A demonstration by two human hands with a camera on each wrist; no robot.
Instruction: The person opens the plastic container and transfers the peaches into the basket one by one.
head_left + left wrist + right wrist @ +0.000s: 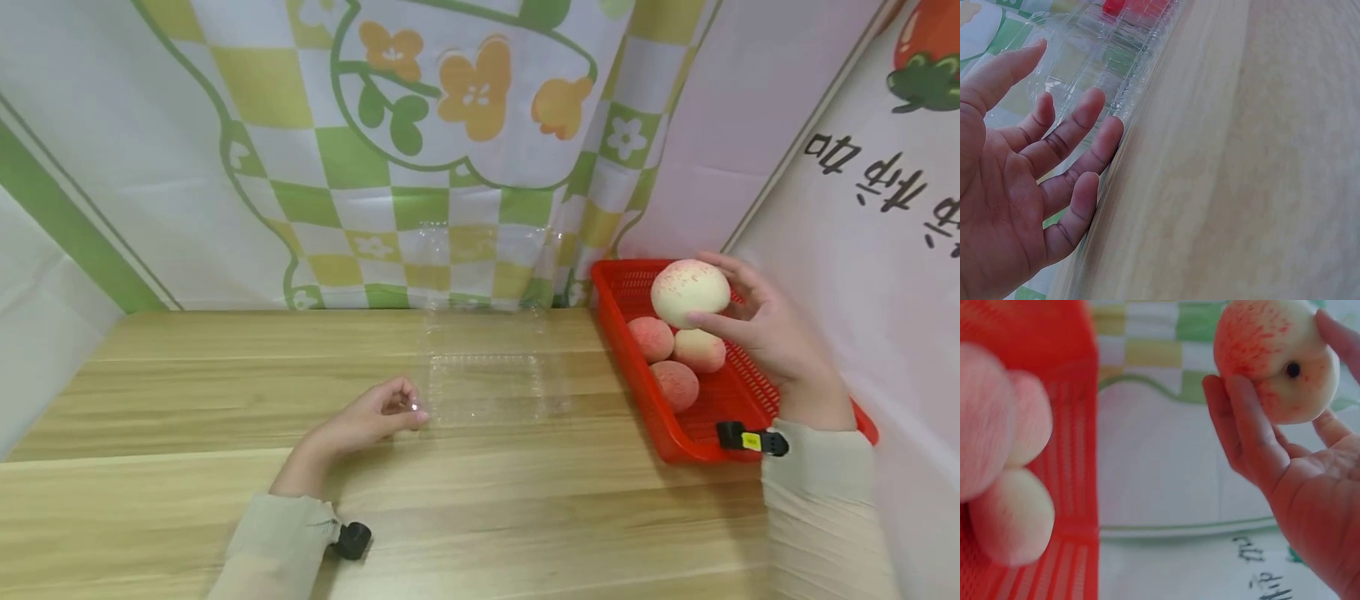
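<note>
My right hand (776, 337) holds a pale peach (688, 292) with red speckles above the red basket (637, 392). In the right wrist view, fingers and thumb grip the peach (1272, 356) from its sides, and a dark round spot shows on it. My left hand (367, 419) is beside the near left corner of a clear plastic clamshell box (487, 408), whose lid (483, 267) stands raised at the back. The left wrist view shows that hand (1029, 169) with loosely bent fingers and thumb apart, the fingertips close to the box's edge (1129, 94); contact is unclear.
Inside the basket lie three more peaches, a pink one (651, 339), a pale one (700, 350) and a redder one (675, 386). The wooden table (487, 517) ends at a checked, flowered cloth (360, 167) behind. A white printed panel (862, 275) borders the right side.
</note>
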